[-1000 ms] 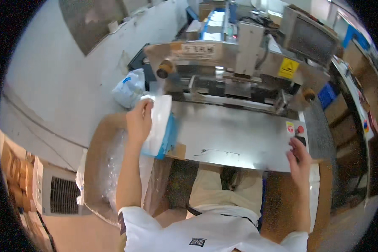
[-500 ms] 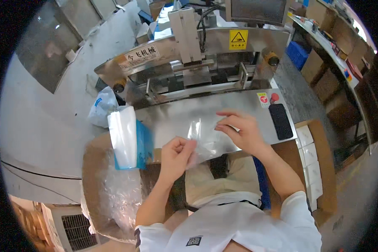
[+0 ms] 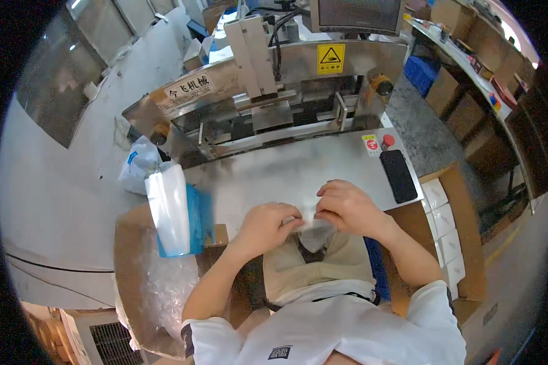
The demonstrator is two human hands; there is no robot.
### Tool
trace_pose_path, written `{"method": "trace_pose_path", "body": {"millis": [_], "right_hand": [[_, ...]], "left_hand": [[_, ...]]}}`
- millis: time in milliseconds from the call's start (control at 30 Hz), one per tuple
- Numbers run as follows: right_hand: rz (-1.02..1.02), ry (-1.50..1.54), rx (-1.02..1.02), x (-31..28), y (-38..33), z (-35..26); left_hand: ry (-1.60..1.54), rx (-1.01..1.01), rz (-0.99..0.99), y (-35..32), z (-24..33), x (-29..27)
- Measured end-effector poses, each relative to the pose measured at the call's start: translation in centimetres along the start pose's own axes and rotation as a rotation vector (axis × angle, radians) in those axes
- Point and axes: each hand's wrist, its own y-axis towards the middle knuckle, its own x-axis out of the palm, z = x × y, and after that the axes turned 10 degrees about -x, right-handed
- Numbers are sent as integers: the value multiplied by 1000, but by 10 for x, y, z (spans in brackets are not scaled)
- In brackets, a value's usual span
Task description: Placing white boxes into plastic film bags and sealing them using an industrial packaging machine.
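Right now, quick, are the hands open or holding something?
Left hand: closed, pinching thin clear plastic.
Right hand: closed, pinching the same thin clear plastic.

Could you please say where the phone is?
In the head view, the phone lies on the metal table, right of the right hand, below the red button.
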Motion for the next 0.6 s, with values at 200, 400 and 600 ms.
{"method": "trace_pose_path", "body": {"millis": [200,400,600], "right_hand": [[-71,124,-34,-3,1,6],[-125,204,7,7,-2,23],[-184,304,106,-8,-11,51]], "left_hand": [[-119,199,139,17,14,0],[-6,166,-7,34,-12,8],[41,-29,-48,17,-25,-17]]}}
